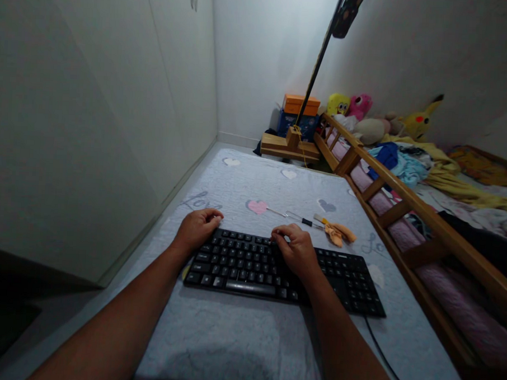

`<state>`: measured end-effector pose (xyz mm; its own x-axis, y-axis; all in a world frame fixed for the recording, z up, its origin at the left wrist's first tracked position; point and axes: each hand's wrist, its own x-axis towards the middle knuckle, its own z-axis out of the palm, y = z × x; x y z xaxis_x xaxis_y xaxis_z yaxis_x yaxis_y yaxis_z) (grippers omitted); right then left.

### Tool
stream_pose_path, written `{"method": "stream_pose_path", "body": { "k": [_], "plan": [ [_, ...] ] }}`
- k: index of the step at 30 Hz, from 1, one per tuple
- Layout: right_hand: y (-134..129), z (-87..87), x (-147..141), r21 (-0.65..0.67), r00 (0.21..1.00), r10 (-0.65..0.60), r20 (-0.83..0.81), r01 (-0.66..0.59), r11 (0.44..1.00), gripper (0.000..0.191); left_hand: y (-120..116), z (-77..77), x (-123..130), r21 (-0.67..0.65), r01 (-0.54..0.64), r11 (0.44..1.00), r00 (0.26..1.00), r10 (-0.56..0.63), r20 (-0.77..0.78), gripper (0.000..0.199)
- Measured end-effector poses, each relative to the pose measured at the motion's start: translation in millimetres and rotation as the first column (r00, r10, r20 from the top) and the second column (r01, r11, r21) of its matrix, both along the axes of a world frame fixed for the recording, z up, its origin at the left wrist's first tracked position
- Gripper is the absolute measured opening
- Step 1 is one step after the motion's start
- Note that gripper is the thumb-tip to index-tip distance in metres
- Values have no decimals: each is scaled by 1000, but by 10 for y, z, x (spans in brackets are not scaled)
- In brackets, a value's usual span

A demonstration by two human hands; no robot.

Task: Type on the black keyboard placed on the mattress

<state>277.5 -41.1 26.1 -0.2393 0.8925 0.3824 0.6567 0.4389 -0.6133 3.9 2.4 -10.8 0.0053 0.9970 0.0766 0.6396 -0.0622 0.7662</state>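
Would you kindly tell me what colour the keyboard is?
The keyboard is black, seen best in the head view.

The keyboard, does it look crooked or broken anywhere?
The keyboard looks slightly crooked, its right end lower in the picture. Oddly, its cable shows at the near edge. No break stands out, but the right hand hides some keys.
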Motion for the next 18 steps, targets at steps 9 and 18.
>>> {"method": "stream_pose_path", "body": {
  "k": [9,18],
  "plan": [
    [37,-50,7,12,999,-36,-14,36,999,16,-1,-17,-12,-10,-4,1000,1000,4,4,36],
    [40,-70,-48,21,1000,2,-23,-1,1000,16,18,-30,-12,6,3,1000,1000,-3,-2,35]
  ]
}}
